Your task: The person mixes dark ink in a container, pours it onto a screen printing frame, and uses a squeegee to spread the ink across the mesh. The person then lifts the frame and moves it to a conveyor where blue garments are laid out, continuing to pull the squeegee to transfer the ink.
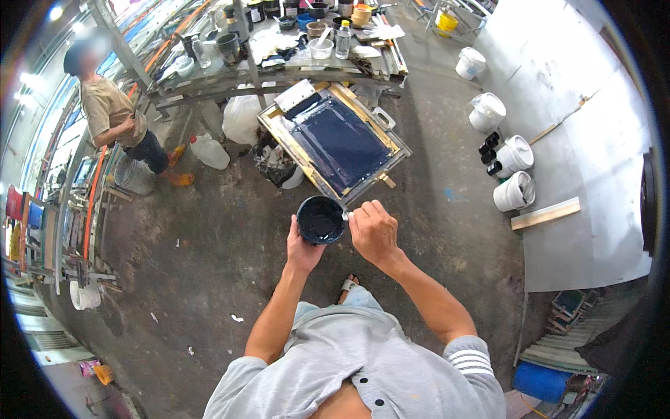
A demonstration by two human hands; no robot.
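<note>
My left hand (303, 248) is closed round the side of a round black tub (320, 220) in front of me. Dark, glossy ink coats the inside of the tub. At the tub's right rim my right hand (375, 234) is closed in a grip. A small pale piece pokes out of its fingers against the rim; its kind is hard to make out. Just beyond the tub lies a screen-printing frame (343, 143) with a wooden edge and a dark blue mesh, tilted to one side. A white box-like piece (295, 96) rests on its upper left corner.
A cluttered workbench (293, 75) with tubs and a clear bottle (343, 40) stands ahead. White buckets (514, 191) line the right wall by a wooden plank (546, 214). A person (115, 112) stands at the left near a white jug (209, 151). A bagged bin (279, 167) sits beside the frame.
</note>
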